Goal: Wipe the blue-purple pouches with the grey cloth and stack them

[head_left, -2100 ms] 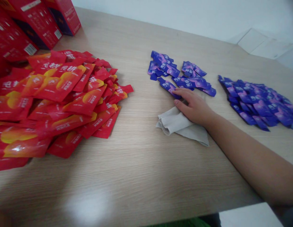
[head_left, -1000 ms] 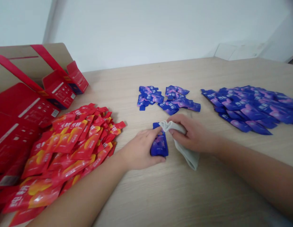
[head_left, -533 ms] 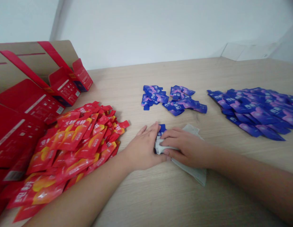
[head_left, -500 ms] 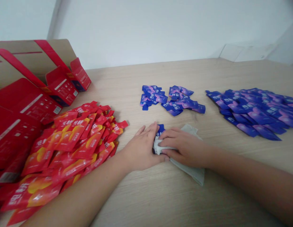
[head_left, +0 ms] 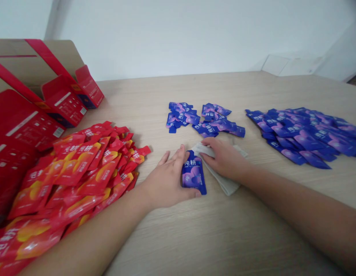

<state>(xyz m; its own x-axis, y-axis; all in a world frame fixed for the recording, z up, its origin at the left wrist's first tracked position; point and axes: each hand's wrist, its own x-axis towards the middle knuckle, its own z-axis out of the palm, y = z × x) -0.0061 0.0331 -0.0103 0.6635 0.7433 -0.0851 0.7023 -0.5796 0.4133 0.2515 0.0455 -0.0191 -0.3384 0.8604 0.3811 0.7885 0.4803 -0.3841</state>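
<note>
A: Since half a second ago, the right hand [head_left: 223, 159] and its folded pale-grey cloth [head_left: 226, 185] have slid off the flat blue-purple pouch [head_left: 192, 174], so the printed front is showing. Where is this pouch?

B: On the light wood-grain table [head_left: 166, 241], before the person. The left hand [head_left: 166, 182] is at its nine o'clock, spread wide, thumb and forefinger along its edges, I think so that it does not slip.

A: And the right hand?

B: At two o'clock, fingers bent and gripping the cloth, perhaps to keep the folds together.

A: Farther out?

B: Two small blue-purple clusters [head_left: 182, 117] at twelve and one; a bigger blue-purple heap [head_left: 307, 136] toward three, maybe apart to avoid mixing. At nine, shiny red-orange pouches [head_left: 86, 168]; at ten, red cardboard boxes [head_left: 67, 105].
</note>
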